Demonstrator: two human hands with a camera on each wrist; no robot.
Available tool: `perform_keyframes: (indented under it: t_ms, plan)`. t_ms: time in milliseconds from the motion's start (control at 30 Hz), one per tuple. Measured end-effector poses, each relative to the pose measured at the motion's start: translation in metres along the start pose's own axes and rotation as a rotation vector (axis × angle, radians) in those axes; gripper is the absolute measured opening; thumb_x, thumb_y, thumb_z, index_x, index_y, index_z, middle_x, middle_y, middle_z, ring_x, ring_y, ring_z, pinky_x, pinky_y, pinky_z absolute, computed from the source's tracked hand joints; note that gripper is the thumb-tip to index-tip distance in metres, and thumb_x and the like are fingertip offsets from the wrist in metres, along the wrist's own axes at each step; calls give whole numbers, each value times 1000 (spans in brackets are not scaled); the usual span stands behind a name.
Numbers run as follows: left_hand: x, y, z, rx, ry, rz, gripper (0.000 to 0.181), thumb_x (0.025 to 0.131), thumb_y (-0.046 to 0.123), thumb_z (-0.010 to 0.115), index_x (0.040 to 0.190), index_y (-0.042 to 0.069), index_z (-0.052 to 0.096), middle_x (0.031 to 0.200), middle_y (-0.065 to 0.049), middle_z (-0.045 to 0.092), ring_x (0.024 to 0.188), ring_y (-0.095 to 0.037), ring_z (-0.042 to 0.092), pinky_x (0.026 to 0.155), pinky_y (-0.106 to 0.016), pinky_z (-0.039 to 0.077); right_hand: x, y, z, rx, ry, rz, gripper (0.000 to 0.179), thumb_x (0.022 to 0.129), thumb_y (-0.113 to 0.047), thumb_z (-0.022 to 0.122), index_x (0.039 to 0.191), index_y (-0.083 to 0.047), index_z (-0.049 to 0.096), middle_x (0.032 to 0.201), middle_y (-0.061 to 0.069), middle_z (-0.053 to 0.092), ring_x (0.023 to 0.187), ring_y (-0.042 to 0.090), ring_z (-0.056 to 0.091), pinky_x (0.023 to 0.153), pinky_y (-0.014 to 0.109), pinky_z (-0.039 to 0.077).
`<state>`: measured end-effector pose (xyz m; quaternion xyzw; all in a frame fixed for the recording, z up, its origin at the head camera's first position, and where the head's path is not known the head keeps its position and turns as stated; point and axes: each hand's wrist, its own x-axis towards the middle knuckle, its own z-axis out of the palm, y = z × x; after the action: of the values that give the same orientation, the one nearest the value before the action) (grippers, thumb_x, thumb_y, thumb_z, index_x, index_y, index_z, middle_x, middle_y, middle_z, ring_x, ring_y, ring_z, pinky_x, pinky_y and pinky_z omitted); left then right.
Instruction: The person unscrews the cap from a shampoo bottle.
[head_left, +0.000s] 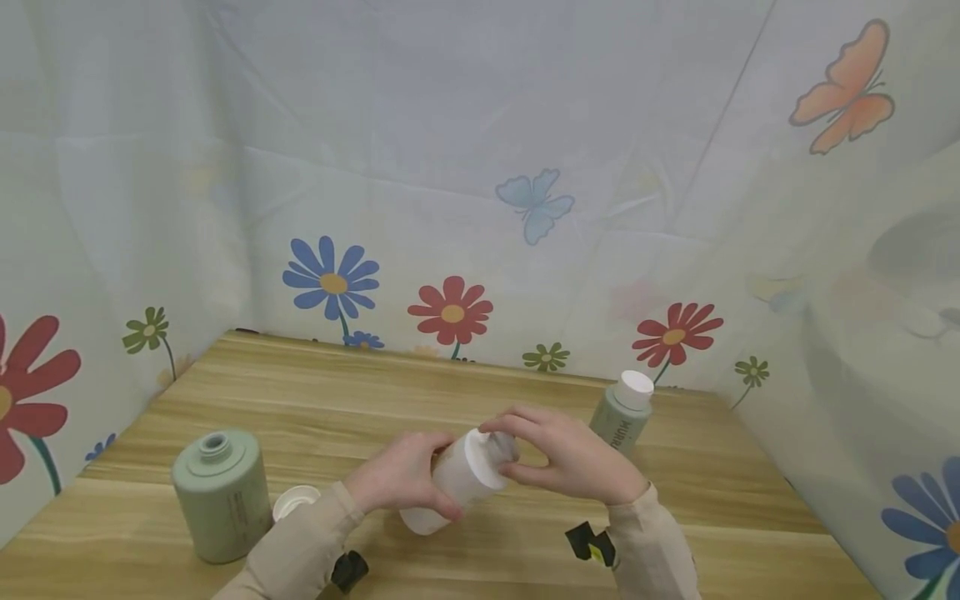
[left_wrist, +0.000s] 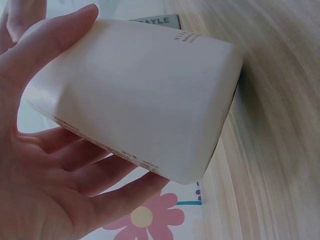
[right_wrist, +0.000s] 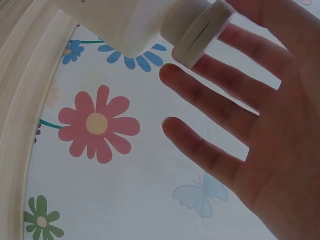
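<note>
A white bottle (head_left: 457,479) is tilted over the wooden table, its neck end raised toward the right. My left hand (head_left: 405,475) grips its body, thumb on the near side and fingers around the far side; small print shows on the bottle (left_wrist: 145,95) in the left wrist view. At the bottle's upper end, my right hand (head_left: 566,454) pinches the cap (right_wrist: 202,32) between thumb and fingers. In the right wrist view the lower fingers (right_wrist: 205,150) of that hand stretch out away from the cap.
A wide green bottle (head_left: 225,500) with an uncovered neck stands at the left. A round white lid (head_left: 296,500) lies beside it on the table (head_left: 360,383). Behind my right hand stands a green bottle (head_left: 618,421) with a white cap. Flower-printed cloth (head_left: 450,233) surrounds the table.
</note>
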<state>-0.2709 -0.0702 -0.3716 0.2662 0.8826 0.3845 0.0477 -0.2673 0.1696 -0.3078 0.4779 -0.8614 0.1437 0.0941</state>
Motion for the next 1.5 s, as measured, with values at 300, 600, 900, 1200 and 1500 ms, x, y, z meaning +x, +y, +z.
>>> perform_keyframes:
  t_ms: [300,600,900,1200,1500]
  plan:
    - [-3,5,-2,-24,5,-2,64,60,30,89,114,8,62,102,-3,68,88,-16,61,74,-40,53,-1,1,2,-45,56,146,33,92,-47,60,116,-25,63,90,-14,67,78,0,58,66,17,47]
    - [-3,6,-1,-19,8,3,64,60,28,89,114,7,63,101,-3,68,88,-16,61,74,-40,53,0,0,1,-57,44,96,30,88,-33,69,115,-22,64,94,-13,67,81,1,59,70,18,50]
    - [-2,5,0,-3,8,-9,65,60,28,89,116,8,62,102,-4,68,88,-16,61,74,-40,52,-1,0,-2,-51,11,3,38,83,-19,72,120,-21,62,113,-10,65,95,5,62,81,24,54]
    - [-3,6,-1,6,5,2,66,60,31,89,116,7,62,101,-3,68,86,-15,61,72,-39,52,1,-3,1,13,-1,119,57,90,-42,66,138,-17,49,109,-9,66,95,3,61,81,26,53]
    - [-3,7,-2,3,5,-8,65,60,30,89,115,8,62,102,-3,68,88,-15,61,75,-40,53,3,-3,5,-15,6,182,28,89,-44,66,110,-25,61,79,-16,59,70,-1,51,62,16,45]
